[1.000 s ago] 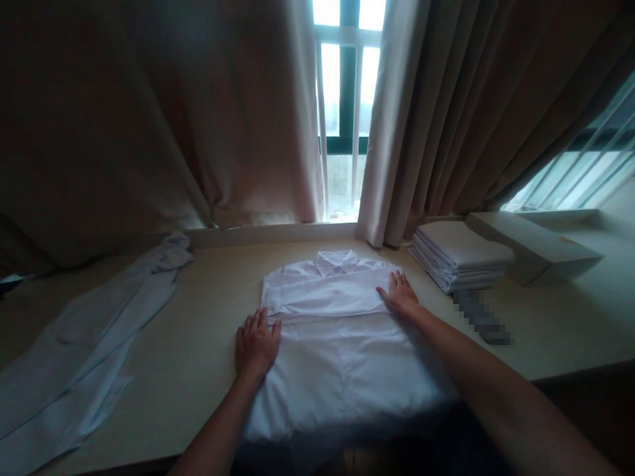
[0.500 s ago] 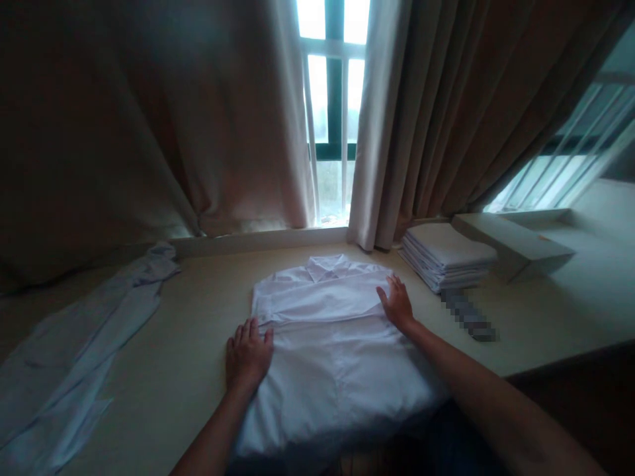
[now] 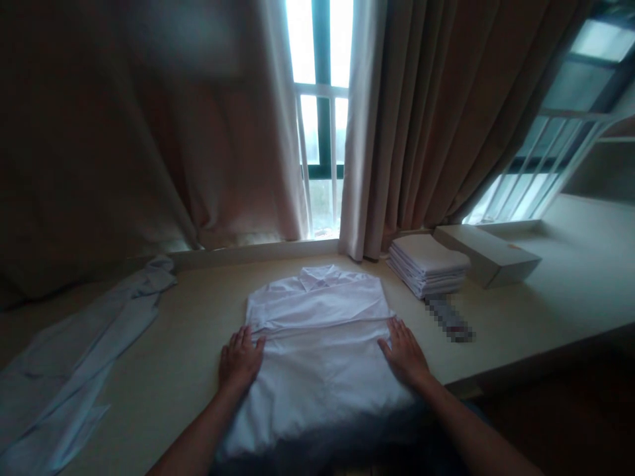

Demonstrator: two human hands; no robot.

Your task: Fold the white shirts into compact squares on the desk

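A white collared shirt [image 3: 322,330] lies flat on the beige table [image 3: 188,330], collar toward the window, sleeves folded across its upper part. My left hand [image 3: 239,359] rests flat on the shirt's left edge, fingers stretched out, just below the folded sleeve. My right hand [image 3: 405,352] lies flat on the shirt's right edge, fingers spread, also just below the fold. Neither hand holds anything. The shirt's lower part hangs over the table's front edge.
A loose pale shirt [image 3: 74,363] sprawls at the table's left. A stack of folded white shirts [image 3: 429,263] and a long flat white box [image 3: 486,252] stand at the back right. Brown curtains [image 3: 149,132] and a window [image 3: 320,119] rise behind.
My right hand has slid back along the shirt's right edge, from the folded sleeve to below it. My left hand stayed at the left edge. The view tilted upward.
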